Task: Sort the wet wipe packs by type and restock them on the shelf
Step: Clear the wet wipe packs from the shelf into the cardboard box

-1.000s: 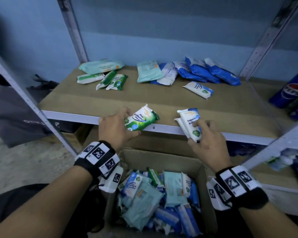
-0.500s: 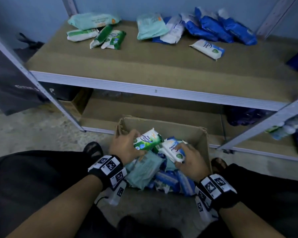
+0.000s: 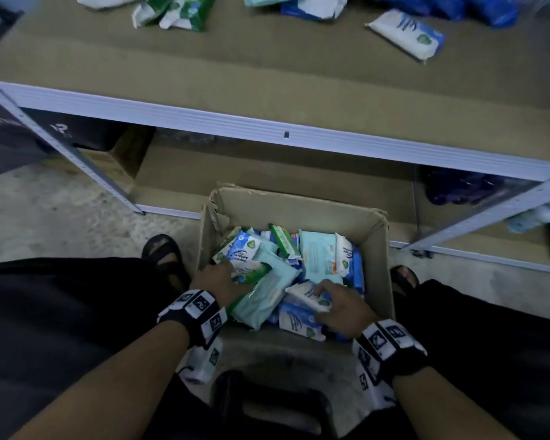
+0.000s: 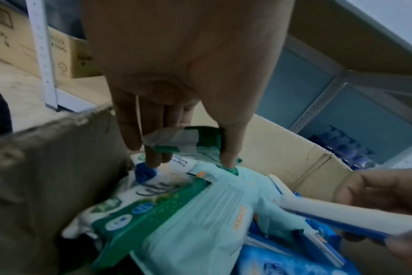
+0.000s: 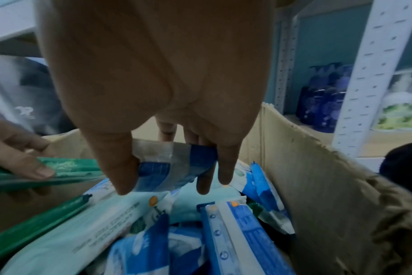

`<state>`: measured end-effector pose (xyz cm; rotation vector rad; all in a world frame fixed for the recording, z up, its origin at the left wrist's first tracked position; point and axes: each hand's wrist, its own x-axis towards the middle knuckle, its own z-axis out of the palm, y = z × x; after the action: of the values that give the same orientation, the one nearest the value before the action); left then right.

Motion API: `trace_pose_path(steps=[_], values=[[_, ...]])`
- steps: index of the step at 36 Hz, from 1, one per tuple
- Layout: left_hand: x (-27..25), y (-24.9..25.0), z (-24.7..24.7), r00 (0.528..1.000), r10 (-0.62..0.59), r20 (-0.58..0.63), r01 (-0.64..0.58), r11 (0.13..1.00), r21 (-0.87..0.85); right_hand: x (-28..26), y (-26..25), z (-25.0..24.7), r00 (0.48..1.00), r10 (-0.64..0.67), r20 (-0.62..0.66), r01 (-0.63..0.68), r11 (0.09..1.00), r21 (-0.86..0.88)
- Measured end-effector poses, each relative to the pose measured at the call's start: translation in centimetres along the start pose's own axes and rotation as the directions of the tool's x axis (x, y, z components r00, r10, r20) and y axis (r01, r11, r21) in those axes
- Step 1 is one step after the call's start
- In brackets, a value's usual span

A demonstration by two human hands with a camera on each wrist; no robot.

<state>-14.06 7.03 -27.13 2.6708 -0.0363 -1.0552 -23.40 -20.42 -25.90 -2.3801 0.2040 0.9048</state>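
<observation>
Both hands are down inside the open brown cardboard box (image 3: 299, 211) on the floor, directly below the front edge of the brown board shelf (image 3: 267, 87). The left hand (image 3: 218, 284) pinches a small green-and-white wet wipe pack (image 4: 188, 138) between thumb and fingers; the right hand (image 3: 342, 304) grips a small white-and-blue wet wipe pack (image 5: 174, 163) the same way. The long axis of each pack runs roughly across its hand. The shelf lies at 12 o'clock from the hands, well apart and above them. On it, the green packs (image 3: 175, 11) lie at 11 o'clock, nearer the left hand, and a white-and-blue pack (image 3: 405, 34) lies at 1 o'clock, nearer the right hand. The box holds a loose heap of mixed packs, including a large pale-teal pack (image 3: 267, 293) between the hands and blue packs under the right hand. The lower shelf at 2 o'clock carries dark blue bottles (image 5: 325, 98).
</observation>
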Motion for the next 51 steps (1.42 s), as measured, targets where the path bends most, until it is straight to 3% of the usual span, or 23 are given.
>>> trace_pose_path(steps=[5,8,13,15,19,22,28,31,36,40,44,51], values=[[1.4,1.8,0.5,0.995,-0.098,-0.032,0.09,0.977,-0.195,1.2,1.8,-0.8,0.97,0.176,-0.169,-0.156,0.98,0.126],[2.8,2.9,0.7,0.989,-0.131,-0.066,0.105,0.946,-0.307,1.8,2.6,-0.5,0.923,0.34,-0.182,-0.313,0.936,0.159],[4.8,4.1,0.4,0.968,-0.175,-0.18,0.114,0.945,-0.306,1.7,3.9,0.7,0.862,0.456,-0.221,-0.5,0.835,-0.228],[5.4,4.2,0.2,0.964,-0.17,-0.205,0.108,0.953,-0.284,1.6,4.2,1.0,0.864,0.461,-0.204,-0.502,0.818,-0.279],[7.0,3.4,0.6,0.982,-0.088,-0.17,0.068,0.991,-0.117,2.5,4.7,1.5,0.914,0.403,-0.051,-0.406,0.899,-0.166],[7.7,2.8,1.0,0.993,-0.079,-0.088,0.069,0.992,-0.106,2.9,4.4,1.5,0.893,0.448,-0.05,-0.451,0.886,-0.112],[7.5,2.3,1.4,0.993,-0.084,-0.087,0.067,0.981,-0.184,3.3,4.6,1.4,0.838,0.54,0.077,-0.537,0.842,-0.052],[7.2,2.4,1.3,0.996,-0.057,-0.07,0.043,0.981,-0.188,3.1,4.2,1.3,0.831,0.556,0.022,-0.553,0.83,-0.075],[6.5,2.7,1.2,0.997,-0.071,0.012,0.071,0.995,-0.07,2.3,3.2,0.4,0.899,0.428,-0.093,-0.431,0.902,-0.008],[5.0,3.3,0.7,1.0,0.017,-0.024,-0.018,1.0,-0.009,1.5,2.1,-0.7,0.957,0.262,-0.123,-0.268,0.963,-0.03],[3.0,4.5,-1.0,0.992,0.13,-0.001,-0.129,0.988,0.086,0.5,0.6,-2.0,0.962,0.217,-0.168,-0.219,0.976,0.006],[-1.2,6.7,-6.1,0.954,0.296,0.033,-0.295,0.922,0.25,-2.1,-3.7,-6.0,0.962,0.077,-0.263,-0.103,0.991,-0.086]])
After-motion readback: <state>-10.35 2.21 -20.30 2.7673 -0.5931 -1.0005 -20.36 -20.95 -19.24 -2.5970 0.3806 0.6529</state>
